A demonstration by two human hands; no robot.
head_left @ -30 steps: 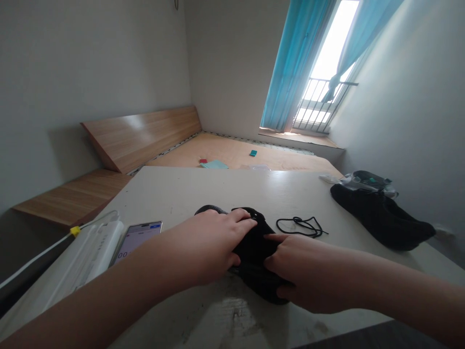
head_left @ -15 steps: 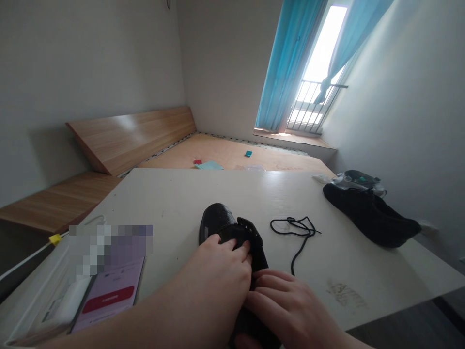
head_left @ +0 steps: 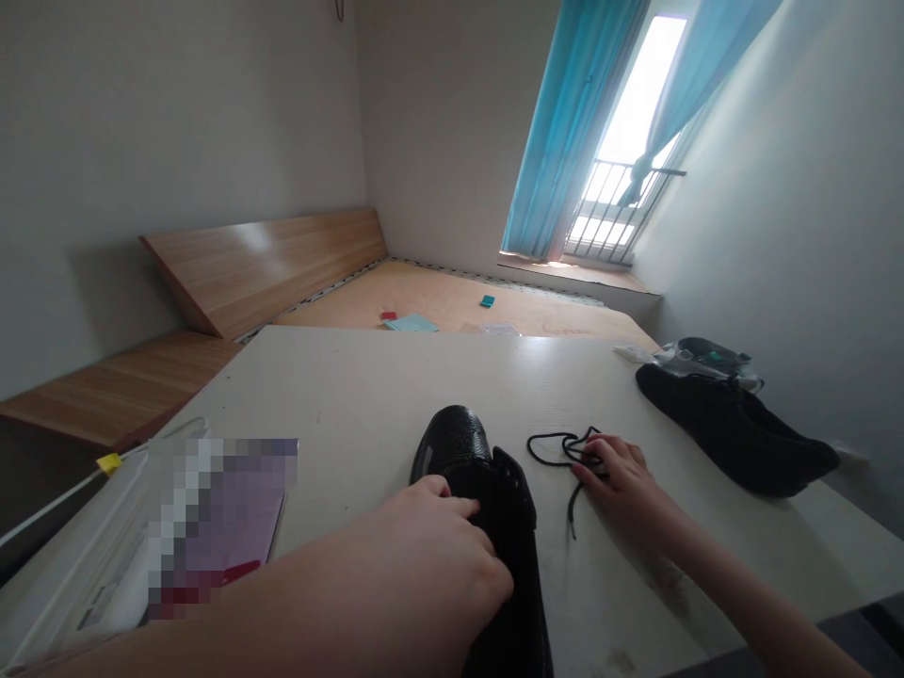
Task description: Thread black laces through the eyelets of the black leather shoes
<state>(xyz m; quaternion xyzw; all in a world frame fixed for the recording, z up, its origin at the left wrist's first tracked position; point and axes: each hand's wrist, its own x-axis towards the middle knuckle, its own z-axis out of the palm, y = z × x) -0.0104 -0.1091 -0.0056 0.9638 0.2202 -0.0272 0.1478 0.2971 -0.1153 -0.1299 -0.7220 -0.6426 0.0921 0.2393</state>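
Note:
A black leather shoe [head_left: 456, 435] lies on the white table in front of me, toe pointing away. My left hand [head_left: 456, 541] grips it from the left, fingers curled over the tongue and the eyelet flap. The eyelets I can see hold no lace. To the right of the shoe, my right hand [head_left: 625, 476] pinches a loosely coiled black shoelace [head_left: 572, 513] at the tabletop. Part of the lace is hidden under the fingers. Another black shoe [head_left: 727, 433] rests on its own at the right side of the table.
A phone [head_left: 247, 513], partly blurred out, lies at the left beside a clear plastic case [head_left: 105, 556] and a white cable. Behind the second shoe sits a plastic-wrapped item [head_left: 706, 356]. Beyond the white table [head_left: 367, 367] is a bed [head_left: 452, 287] with small papers.
My right hand has left the shoe and moved right and forward onto the shoelace. My left hand stays on the shoe, which has shifted slightly right.

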